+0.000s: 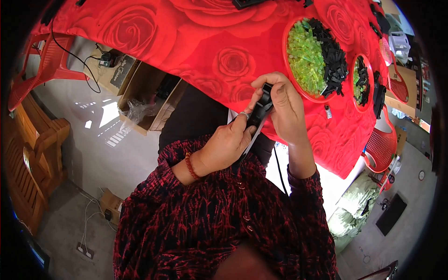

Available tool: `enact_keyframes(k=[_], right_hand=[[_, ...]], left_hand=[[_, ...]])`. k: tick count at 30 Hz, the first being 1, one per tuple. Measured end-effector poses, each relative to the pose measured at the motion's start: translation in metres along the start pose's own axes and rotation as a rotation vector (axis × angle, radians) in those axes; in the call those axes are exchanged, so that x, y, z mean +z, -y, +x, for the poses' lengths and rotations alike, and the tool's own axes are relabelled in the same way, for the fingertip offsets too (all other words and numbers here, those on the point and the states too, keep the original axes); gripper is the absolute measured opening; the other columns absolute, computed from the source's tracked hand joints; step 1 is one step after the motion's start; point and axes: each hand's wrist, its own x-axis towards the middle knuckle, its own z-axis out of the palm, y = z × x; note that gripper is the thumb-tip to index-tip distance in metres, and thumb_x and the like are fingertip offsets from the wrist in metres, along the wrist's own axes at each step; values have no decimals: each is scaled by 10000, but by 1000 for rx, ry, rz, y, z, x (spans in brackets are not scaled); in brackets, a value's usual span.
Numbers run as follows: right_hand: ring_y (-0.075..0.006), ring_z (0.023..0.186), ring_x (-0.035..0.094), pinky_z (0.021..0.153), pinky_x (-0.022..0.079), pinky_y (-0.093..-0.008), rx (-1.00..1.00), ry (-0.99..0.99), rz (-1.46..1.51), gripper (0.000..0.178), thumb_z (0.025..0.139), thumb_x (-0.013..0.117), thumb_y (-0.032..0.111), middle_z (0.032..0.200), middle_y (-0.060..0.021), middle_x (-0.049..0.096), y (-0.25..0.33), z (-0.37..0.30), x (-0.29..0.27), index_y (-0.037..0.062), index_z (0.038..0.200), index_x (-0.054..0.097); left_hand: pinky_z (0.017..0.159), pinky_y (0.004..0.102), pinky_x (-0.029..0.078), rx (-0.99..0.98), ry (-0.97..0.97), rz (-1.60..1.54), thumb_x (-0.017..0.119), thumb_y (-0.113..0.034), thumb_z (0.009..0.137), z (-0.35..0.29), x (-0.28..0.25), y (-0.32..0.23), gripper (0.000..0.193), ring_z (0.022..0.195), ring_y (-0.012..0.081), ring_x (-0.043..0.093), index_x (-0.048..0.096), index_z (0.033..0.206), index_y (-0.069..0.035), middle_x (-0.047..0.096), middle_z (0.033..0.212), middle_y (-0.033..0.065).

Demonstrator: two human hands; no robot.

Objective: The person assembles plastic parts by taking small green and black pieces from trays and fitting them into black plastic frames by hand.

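Note:
Both hands are together in front of my body at the near edge of the red rose-patterned tablecloth (186, 51). Between them is a long black plastic piece (262, 108) with a rounded upper end and a paler strip along its lower side; its exact kind I cannot make out. My left hand (228, 143), with a red bead bracelet at the wrist, is closed around the lower part. Curled about the upper end, my right hand (288, 108) has its thumb laid against the piece. The fingers hide some of its surface.
Right of my hands, a round red tray (285, 49) holds yellow-green and black small pieces; a smaller red tray (365, 110) holds similar ones. An open cardboard box (135, 100) stands under the table's left side. Red plastic chairs (58, 63) and a wooden bench (35, 158) stand around.

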Motion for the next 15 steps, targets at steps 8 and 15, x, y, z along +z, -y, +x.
enact_keyframes(k=[8,15], right_hand=[[-168,782,650,720,538,-292,15,-4,157,461,1069,357,403,843,-72,583,-2,3,-6,-19,1128,532],[-231,950,613,877,501,-356,-7,-167,30,419,1061,401,350,1059,-126,568,-13,2,-5,-34,1184,515]], left_hand=[[722,277,549,-101,11,-303,511,-79,1012,0,-1,8,309,873,174,706,466,1287,56,691,1042,124],[724,264,543,-356,153,-886,451,-153,1048,0,-11,1,246,829,132,659,513,1221,9,680,1071,129]])
